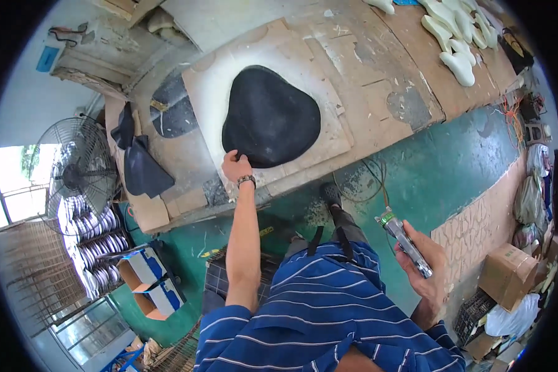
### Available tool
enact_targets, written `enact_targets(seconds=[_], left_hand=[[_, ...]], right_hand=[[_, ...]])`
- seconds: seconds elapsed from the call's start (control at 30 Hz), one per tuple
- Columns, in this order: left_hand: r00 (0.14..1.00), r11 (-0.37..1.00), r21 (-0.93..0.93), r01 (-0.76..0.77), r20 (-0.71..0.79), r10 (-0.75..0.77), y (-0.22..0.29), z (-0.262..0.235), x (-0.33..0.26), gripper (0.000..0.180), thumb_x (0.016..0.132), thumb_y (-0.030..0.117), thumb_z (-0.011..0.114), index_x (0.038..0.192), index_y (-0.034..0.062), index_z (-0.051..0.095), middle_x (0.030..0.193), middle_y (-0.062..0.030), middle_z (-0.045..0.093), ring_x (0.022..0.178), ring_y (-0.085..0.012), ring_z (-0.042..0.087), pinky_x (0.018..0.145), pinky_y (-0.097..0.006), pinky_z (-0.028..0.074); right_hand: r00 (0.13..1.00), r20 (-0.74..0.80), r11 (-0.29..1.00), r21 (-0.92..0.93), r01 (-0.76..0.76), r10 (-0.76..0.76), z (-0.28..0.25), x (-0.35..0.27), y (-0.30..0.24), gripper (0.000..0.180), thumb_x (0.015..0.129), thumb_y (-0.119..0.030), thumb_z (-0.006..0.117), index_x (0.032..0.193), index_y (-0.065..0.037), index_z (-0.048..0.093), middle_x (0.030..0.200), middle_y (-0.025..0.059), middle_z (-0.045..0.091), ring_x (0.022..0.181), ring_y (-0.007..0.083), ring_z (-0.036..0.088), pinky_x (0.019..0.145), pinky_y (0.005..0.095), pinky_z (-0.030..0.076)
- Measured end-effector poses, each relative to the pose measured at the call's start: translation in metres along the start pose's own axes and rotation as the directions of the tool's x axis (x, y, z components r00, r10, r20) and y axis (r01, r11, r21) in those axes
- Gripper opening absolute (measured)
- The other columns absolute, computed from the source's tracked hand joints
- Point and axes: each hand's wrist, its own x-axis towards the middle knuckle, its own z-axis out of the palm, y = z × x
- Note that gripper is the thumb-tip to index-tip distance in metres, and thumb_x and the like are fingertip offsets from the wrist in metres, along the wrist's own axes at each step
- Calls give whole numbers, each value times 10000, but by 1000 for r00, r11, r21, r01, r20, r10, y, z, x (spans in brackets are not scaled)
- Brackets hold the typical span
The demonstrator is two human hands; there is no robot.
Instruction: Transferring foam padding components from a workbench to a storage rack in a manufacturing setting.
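Note:
A black, rounded triangular pad (271, 118) with a smooth, slightly domed face lies on a pale cardboard sheet (336, 139) on the workbench. My left hand (236, 166) is at its near-left edge, fingers closed in a pinch on the rim. To the right, over the floor and away from the bench, my right hand (425, 263) is wrapped round a silver metal hand tool (409, 243). A green collar sits at the tool's upper end, where a hose (385, 186) seems to meet it. Its exact kind is not clear.
Black sheet scraps (146, 167) lie at the bench's left, beside a standing fan (74, 173). Cream foam pieces (456, 37) are heaped at the far right. A blue-and-white box (152, 279) stands on the green floor; cardboard boxes (508, 276) line the right.

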Motion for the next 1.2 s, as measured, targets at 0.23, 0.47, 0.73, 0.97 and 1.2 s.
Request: enact_targets(seconds=[0.23, 0.47, 0.73, 0.97, 1.2], left_hand=[[662, -437, -655, 616, 732, -165, 38, 7, 51, 181, 846, 52, 650, 1026, 52, 670, 1047, -141, 714, 982, -338, 686, 948, -517, 554], [902, -572, -707, 416, 403, 157, 201, -116, 74, 650, 694, 126, 537, 1314, -37, 642, 1426, -216, 639, 1401, -443, 541, 1235, -606, 374], [994, -693, -712, 110, 95, 60, 134, -260, 26, 669, 799, 142, 544, 1433, -69, 564, 1493, -251, 588, 1417, -427, 535, 1248, -574, 372], [993, -852, -513, 107, 15, 116, -53, -316, -169, 589, 796, 148, 545, 1343, -36, 659, 1382, -215, 684, 1316, -416, 621, 1194, -569, 442], [733, -716, -508, -478, 218, -645, -180, -327, -421, 564, 786, 130, 541, 1304, -51, 674, 1357, -219, 694, 1297, -425, 628, 1206, -568, 426]], right_hand=[[993, 63, 992, 84, 93, -98, 9, 21, 31, 678, 777, 47, 815, 1430, -22, 643, 1075, 212, 740, 891, 357, 721, 807, 379, 551], [986, 114, 991, 64, 114, -121, 1, 35, 41, 706, 774, 54, 818, 1449, -25, 626, 1115, 217, 744, 927, 372, 730, 826, 389, 559], [922, 320, 976, 51, 214, -218, 5, 63, 32, 697, 784, 47, 826, 1448, -25, 627, 1132, 220, 746, 963, 381, 737, 857, 384, 565], [774, 601, 940, -107, 324, -199, 38, 64, 2, 630, 792, 45, 791, 1406, 6, 655, 1074, 215, 751, 943, 340, 744, 861, 358, 560], [533, 837, 842, -192, 505, -128, 122, 7, -49, 565, 846, 20, 729, 1404, 42, 640, 992, 158, 733, 851, 233, 688, 815, 345, 539]])
